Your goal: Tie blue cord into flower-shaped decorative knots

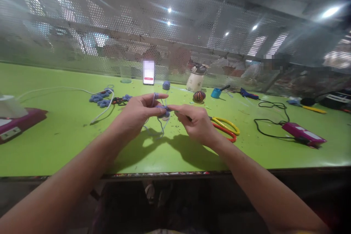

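My left hand (138, 109) pinches a small piece of blue-purple crochet (163, 111) between thumb and fingers. A strand of the same yarn (155, 97) loops round its raised index finger, and loose yarn hangs below onto the table. Close against the piece, my right hand (196, 119) is closed in a pinch on what looks like a thin crochet hook, mostly hidden by the fingers. A small blue yarn ball (166, 85) sits behind the hands. Beside my right wrist lie scissors with yellow and red handles (231, 127), partly covered by the hand.
On the green table (68, 146) are a phone (148, 73), finished blue yarn pieces (101, 98), a striped ball (199, 97), a lidded jar (195, 78), a blue pot (216, 93), a glue gun (249, 94) and a purple power strip (304, 133). A white cable (63, 88) crosses the left.
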Demonstrator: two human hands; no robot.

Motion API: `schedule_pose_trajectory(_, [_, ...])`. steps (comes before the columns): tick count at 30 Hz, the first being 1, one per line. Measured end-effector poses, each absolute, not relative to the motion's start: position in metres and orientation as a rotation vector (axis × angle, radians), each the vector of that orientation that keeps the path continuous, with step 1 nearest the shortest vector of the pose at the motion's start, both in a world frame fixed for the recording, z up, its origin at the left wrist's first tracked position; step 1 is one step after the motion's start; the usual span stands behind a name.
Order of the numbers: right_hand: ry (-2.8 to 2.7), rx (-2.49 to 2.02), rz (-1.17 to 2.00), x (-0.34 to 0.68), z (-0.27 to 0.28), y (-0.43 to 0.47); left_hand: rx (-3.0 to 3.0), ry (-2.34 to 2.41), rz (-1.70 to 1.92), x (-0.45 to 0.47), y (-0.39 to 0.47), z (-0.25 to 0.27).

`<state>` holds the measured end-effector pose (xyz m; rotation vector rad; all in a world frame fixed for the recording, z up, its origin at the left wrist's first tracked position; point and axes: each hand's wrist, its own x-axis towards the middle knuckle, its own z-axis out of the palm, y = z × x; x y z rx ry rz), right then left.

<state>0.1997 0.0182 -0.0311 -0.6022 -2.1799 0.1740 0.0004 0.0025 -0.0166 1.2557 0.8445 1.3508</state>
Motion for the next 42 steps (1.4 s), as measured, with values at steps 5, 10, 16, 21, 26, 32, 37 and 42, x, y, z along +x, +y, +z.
schedule_pose_trajectory(5, [-2.372,-0.671,0.016,0.208,-0.023,0.018,1.307,0.858,1.294,-0.006,0.004,-0.01])
schedule_pose_trajectory(10, [-2.353,-0.644,0.316,0.208,-0.015,0.013,1.273,0.846,1.282,-0.008,0.003,-0.007])
schedule_pose_trajectory(16, [-2.177,-0.665,0.854,0.207,-0.016,0.013,1.243,0.762,1.288,-0.008,0.004,-0.007])
schedule_pose_trajectory(21, [-1.997,-0.584,1.151,0.204,-0.021,0.015,1.208,0.733,1.313,-0.006,0.005,-0.008])
schedule_pose_trajectory(26, [-1.843,-0.575,1.263,0.201,-0.021,0.015,1.148,0.743,1.281,-0.005,0.005,-0.009])
schedule_pose_trajectory(32, [-1.667,-0.612,1.362,0.197,-0.024,0.016,1.139,0.765,1.217,-0.002,0.004,-0.011])
schedule_pose_trajectory(37, [-1.636,-0.675,1.318,0.195,-0.023,0.015,1.161,0.766,1.221,0.0,0.002,-0.011])
schedule_pose_trajectory(42, [-1.606,-0.707,1.415,0.196,-0.022,0.014,1.141,0.749,1.208,-0.003,-0.001,-0.01])
